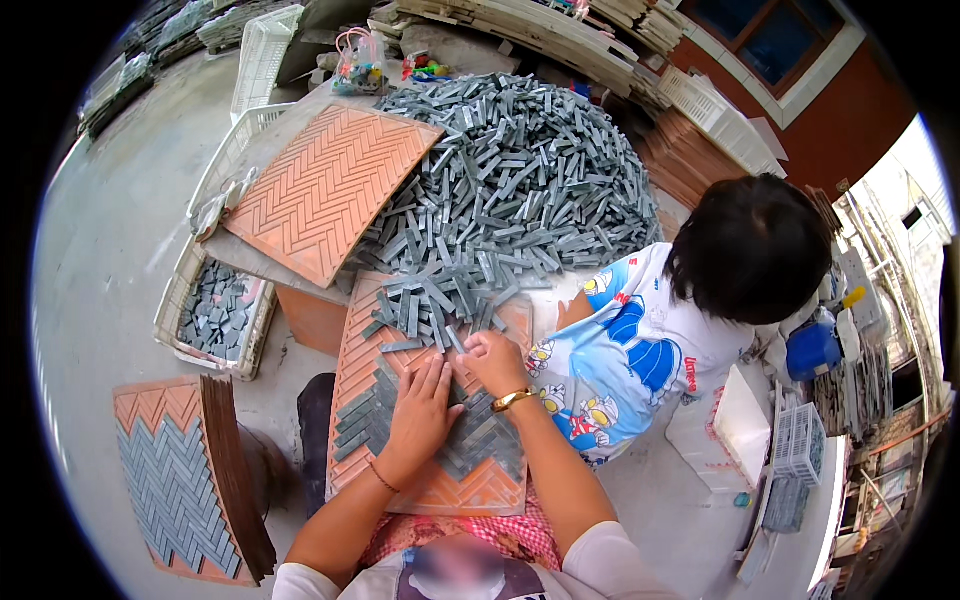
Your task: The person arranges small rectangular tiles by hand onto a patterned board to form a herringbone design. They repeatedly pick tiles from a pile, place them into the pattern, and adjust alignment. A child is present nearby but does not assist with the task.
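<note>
Before me lies an orange herringbone mould board (pixel 487 490), partly filled with grey stone strips (pixel 362 420). My left hand (pixel 424 402) rests on the laid strips with its fingers stretched out and pointing away from me. Just right of those fingertips, my right hand (pixel 494 364) is closed, thumb and fingers pinching the end of a grey stone strip (pixel 456 339). Loose strips (pixel 430 300) spill over the board's far end, close to both hands. The slots along the board's left side and near edge show bare orange.
A large heap of grey strips (pixel 520 170) rises beyond the board. An unfilled orange board (pixel 330 180) lies back left, above a white crate (pixel 215 310) of grey pieces. A filled board (pixel 180 480) tops a stack at left. Another person (pixel 640 330) is close on my right.
</note>
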